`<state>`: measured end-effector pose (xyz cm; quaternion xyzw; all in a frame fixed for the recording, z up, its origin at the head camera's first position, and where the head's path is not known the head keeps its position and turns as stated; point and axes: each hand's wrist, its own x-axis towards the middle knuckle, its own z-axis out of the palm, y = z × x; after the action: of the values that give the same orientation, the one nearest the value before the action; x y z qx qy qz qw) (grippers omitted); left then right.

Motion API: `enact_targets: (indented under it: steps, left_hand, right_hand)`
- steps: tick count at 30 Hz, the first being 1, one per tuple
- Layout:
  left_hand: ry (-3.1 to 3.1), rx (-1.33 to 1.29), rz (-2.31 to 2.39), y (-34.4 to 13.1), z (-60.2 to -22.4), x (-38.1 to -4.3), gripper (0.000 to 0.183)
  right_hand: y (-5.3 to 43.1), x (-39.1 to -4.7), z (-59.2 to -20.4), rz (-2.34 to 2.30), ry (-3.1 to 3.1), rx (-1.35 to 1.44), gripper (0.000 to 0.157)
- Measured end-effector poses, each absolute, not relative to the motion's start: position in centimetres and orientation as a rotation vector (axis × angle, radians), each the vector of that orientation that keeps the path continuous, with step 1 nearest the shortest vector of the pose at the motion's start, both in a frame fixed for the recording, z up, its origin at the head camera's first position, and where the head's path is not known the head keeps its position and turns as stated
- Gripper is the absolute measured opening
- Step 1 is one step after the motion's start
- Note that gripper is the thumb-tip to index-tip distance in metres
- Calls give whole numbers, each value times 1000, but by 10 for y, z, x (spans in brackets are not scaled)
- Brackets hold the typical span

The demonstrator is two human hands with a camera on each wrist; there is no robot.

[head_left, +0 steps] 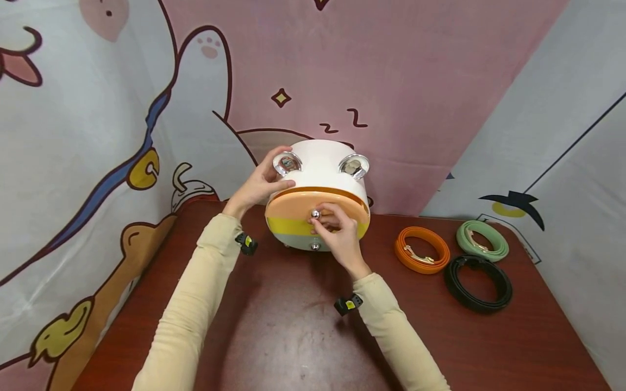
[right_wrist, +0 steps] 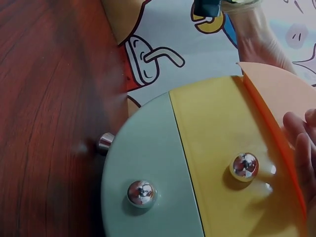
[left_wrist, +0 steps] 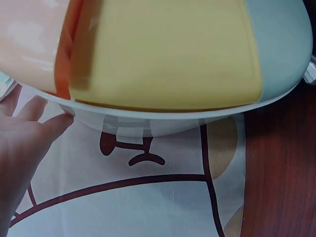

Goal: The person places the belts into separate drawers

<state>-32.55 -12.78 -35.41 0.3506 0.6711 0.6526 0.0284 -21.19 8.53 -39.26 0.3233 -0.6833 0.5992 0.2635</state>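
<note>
A small white drawer cabinet [head_left: 320, 168] with two shiny silver rings on top stands toward the table's back edge. Its rounded front has a peach-orange drawer [head_left: 288, 205], a yellow drawer [right_wrist: 212, 123] and a green drawer [right_wrist: 148, 148], top to bottom. My left hand [head_left: 259, 184] grips the cabinet's upper left side around the left silver ring [head_left: 287, 163]. With thumb and fingers my right hand [head_left: 340, 233] pinches the orange drawer's silver knob [head_left: 315, 214]. That drawer juts slightly past the yellow one; fingers hide its knob in the right wrist view.
On the right of the brown table [head_left: 293, 336] lie a coiled orange belt [head_left: 408, 263], a coiled green belt [head_left: 500, 247] and a coiled black belt [head_left: 504, 293]. A cartoon-printed cloth [head_left: 401, 108] hangs behind and beside the table.
</note>
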Motion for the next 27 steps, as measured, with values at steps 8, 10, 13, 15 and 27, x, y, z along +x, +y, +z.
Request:
enact_targets:
  steps: [8, 10, 13, 15, 27]
  left_hand:
    - [2027, 1098, 2038, -128, -356, -327, 73]
    - [2025, 1097, 2038, -128, -357, -328, 73]
    - [2030, 1090, 2032, -128, -358, -328, 73]
    - [2035, 1085, 2026, -128, -357, -328, 73]
    - [2067, 1071, 1986, -129, -355, -327, 73]
  right_hand:
    - [84, -206, -392, 1622, -1862, 831, 28]
    - [83, -205, -391, 1612, -1867, 825, 28]
    - [83, -202, -392, 1564, -1881, 798, 28]
    - [82, -200, -392, 1525, -1889, 780, 29]
    - [81, -188, -388, 1479, -1897, 753, 29]
